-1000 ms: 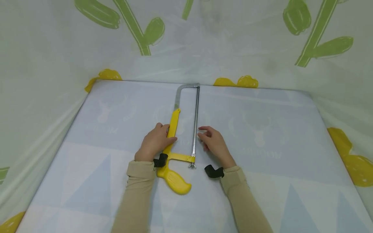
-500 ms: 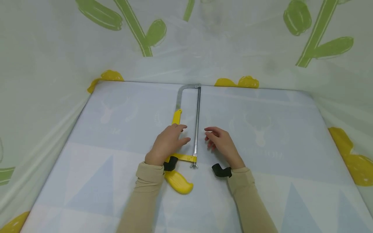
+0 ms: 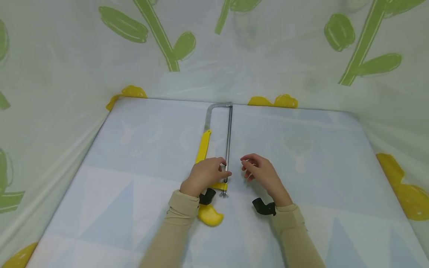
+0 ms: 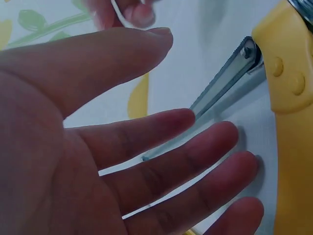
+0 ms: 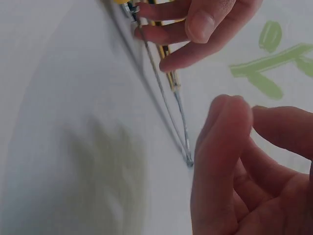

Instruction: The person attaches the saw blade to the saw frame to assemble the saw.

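A hacksaw (image 3: pixel 203 146) lies lengthwise on the table, its grey bow end at the far edge. Its blade (image 3: pixel 229 137) runs along the right side, with a wing nut (image 3: pixel 224 194) at the near end. The yellow handle (image 3: pixel 210 216) shows partly below my left wrist. My left hand (image 3: pixel 205 174) is over the yellow frame, fingers extended and spread in the left wrist view, holding nothing. To the right of the blade, apart from it, my right hand (image 3: pixel 263 173) hovers with loosely bent fingers; nothing is in it in the right wrist view.
A pale patterned cloth covers the table (image 3: pixel 321 156). Behind it and at the sides hangs a white curtain (image 3: pixel 268 56) with green and yellow plant prints. A black wrist camera (image 3: pixel 263 207) sits at my right cuff, another (image 3: pixel 207 196) at my left.
My left hand has let go of the hacksaw's yellow frame and moved right and nearer, over the frame. My right hand has drawn away to the right of the blade.
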`<state>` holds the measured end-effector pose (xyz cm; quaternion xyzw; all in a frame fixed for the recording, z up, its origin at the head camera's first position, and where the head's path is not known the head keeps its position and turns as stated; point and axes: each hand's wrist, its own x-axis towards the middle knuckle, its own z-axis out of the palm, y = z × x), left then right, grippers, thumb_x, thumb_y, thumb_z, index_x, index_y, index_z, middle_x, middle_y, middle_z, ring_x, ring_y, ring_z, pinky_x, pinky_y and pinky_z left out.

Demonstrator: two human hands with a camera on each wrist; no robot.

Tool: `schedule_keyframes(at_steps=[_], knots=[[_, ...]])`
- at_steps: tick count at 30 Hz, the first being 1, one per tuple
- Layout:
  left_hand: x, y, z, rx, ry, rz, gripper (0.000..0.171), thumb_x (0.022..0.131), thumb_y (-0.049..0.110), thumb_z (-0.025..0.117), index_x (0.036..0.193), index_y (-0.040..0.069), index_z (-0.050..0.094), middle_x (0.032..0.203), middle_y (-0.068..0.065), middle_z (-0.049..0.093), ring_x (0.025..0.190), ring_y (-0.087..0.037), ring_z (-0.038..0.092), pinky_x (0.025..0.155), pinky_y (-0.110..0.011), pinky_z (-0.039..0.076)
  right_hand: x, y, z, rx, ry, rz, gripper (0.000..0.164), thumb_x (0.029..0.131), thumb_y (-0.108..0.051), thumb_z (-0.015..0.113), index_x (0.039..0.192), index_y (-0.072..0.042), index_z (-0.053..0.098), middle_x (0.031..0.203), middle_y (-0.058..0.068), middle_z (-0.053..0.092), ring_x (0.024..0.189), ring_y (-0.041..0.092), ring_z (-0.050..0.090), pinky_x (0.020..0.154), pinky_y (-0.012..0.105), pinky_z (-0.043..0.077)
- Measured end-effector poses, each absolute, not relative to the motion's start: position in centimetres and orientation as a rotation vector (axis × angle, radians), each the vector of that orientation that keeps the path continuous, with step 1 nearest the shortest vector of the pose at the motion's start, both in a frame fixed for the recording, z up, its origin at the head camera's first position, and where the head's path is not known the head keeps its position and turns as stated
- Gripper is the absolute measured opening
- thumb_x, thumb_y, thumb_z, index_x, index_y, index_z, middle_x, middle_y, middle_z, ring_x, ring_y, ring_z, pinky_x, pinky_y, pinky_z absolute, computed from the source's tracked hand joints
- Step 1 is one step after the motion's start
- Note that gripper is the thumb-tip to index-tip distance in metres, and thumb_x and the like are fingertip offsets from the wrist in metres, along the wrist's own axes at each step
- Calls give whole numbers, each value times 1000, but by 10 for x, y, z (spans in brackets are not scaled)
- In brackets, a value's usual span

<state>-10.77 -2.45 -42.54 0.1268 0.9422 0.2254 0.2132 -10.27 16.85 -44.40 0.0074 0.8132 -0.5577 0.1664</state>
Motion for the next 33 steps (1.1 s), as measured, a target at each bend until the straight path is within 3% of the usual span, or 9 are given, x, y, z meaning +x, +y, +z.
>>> schedule_keyframes(at_steps=[11,18,33], knots=[[-104,-34,-427,326,2564,601,25,81,42,60,74,19,63,64,7,55,57,-12,50,52,-26,39,-91,160,-447,-233,2374,-1370,25,87,-35,56,96,-13,59,75,6,59,59,20,55,58,34,48],[-104,-33,-424,382,2556,577,26,79,43,63,71,18,66,61,7,55,54,-12,49,50,-26,38,-83,151,-450,-387,2313,-1266,27,86,-38,56,87,-12,60,64,3,56,56,17,52,55,32,45],[-103,-34,-425,436,2560,522,18,78,37,65,76,19,70,64,9,57,56,-10,51,51,-26,41,-71,137,-451,-617,2213,-1104,11,86,-28,58,84,-18,62,60,-3,56,49,9,47,50,25,40]])
